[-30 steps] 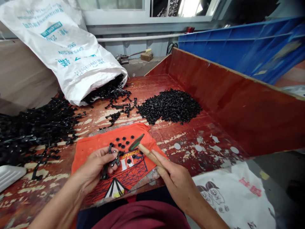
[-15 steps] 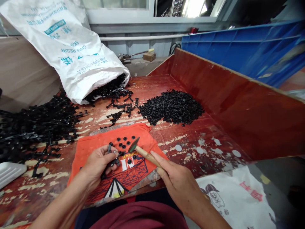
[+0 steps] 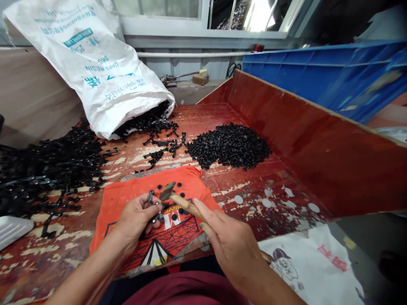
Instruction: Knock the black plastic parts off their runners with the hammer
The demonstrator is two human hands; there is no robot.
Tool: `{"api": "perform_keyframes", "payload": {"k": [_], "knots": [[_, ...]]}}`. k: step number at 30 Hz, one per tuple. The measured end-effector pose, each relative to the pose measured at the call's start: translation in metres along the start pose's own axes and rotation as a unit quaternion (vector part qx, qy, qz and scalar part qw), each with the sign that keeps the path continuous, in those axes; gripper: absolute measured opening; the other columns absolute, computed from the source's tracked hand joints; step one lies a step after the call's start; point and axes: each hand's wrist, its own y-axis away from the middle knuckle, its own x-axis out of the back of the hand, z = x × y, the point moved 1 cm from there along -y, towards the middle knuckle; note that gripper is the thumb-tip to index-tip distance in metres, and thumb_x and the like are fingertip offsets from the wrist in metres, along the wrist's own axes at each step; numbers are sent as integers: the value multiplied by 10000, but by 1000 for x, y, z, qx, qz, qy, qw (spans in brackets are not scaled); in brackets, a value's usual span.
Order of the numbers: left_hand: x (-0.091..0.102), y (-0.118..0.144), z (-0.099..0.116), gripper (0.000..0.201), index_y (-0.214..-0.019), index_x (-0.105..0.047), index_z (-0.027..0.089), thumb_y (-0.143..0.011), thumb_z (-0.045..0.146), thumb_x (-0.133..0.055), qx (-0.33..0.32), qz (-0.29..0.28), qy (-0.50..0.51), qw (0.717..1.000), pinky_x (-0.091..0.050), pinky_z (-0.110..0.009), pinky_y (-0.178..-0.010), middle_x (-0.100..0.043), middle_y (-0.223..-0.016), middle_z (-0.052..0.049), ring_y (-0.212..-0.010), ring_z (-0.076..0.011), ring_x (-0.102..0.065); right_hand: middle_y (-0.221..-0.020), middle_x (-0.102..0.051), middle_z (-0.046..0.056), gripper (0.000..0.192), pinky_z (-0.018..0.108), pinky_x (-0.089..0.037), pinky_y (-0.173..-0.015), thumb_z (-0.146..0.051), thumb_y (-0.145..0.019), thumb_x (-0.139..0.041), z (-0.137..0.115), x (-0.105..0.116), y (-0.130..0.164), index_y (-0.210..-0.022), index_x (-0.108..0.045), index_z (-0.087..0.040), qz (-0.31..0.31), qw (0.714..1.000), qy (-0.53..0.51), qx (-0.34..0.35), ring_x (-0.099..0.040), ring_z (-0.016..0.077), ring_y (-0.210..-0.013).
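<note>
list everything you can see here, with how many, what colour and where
sack: one, white with blue print, lying open at far left, black parts spilling out
sprues: a heap, black, left of the bench
caps: a pile, black, centre of the bench
loose caps: a few, black, on the cloth
cloth: one, orange with print, near edge of the bench
bench: one, worn red, with a raised side wall at right
crate: one, blue, behind the side wall
bag: one, white with print, lower right
hammer: one, green head, wooden handle, over the cloth
left hand: holds a black sprue
right hand: grip closed on the hammer handle
</note>
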Motion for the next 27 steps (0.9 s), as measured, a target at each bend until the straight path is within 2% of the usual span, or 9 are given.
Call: {"api": "perform_keyframes", "payload": {"k": [3, 7, 11, 16, 19, 24, 27], "knots": [[1, 0, 1, 352, -804, -509, 197, -634, 403, -738, 3, -8, 11, 1000, -240, -115, -317, -563, -401, 58, -308, -45, -387, -891, -750, 56, 500, 345, -600, -661, -209, -1001, -404, -2, -5, 1, -1494, -465, -270, -24, 999, 38, 4, -718, 230, -689], [1, -1, 1, 363, -817, -519, 192, -640, 410, -747, -1, -21, 18, 1000, -245, -116, -319, -578, -419, 55, -310, -40, -382, -921, -742, 66, 509, 309, -579, -659, -228, -1025, -363, -4, -5, 2, -1533, -398, -245, 24, 999, 43, 10, -704, 207, -690], [1, -1, 1, 375, -805, -500, 200, -624, 409, -753, -2, -18, 24, 1000, -257, -119, -316, -579, -419, 61, -298, -37, -370, -802, -724, 36, 497, 282, -537, -543, -211, -998, -417, -7, -8, 0, -1491, -470, -256, 2, 996, 83, 18, -687, 202, -604], [1, -1, 0, 406, -814, -508, 192, -630, 456, -754, -2, -24, 15, 1000, -257, -118, -314, -590, -416, 42, -300, -39, -372, -826, -717, 54, 492, 287, -551, -584, -237, -1029, -364, -6, -7, -1, -1517, -431, -226, 48, 994, 94, 12, -677, 192, -603], [1, -2, -1, 412, -819, -509, 192, -630, 460, -758, -2, -22, 16, 1000, -261, -120, -313, -583, -415, 48, -307, -44, -384, -749, -696, 26, 480, 280, -522, -507, -226, -1022, -381, -5, -6, 0, -1493, -468, -251, 18, 993, 114, 13, -660, 193, -545], [2, -2, -3, 415, -824, -509, 192, -632, 461, -760, -2, -20, 19, 1000, -254, -122, -317, -591, -418, 40, -306, -43, -381, -830, -713, 59, 489, 294, -561, -587, -257, -1040, -349, -6, -5, 1, -1521, -425, -217, 48, 993, 103, 17, -674, 194, -592], [3, -2, -4, 408, -823, -512, 194, -632, 450, -765, -7, -17, 21, 1000, -275, -124, -320, -593, -427, 43, -314, -50, -399, -759, -696, 34, 483, 288, -540, -520, -234, -1016, -414, -5, -10, 0, -1496, -467, -239, 9, 993, 116, 13, -673, 202, -563]]}}
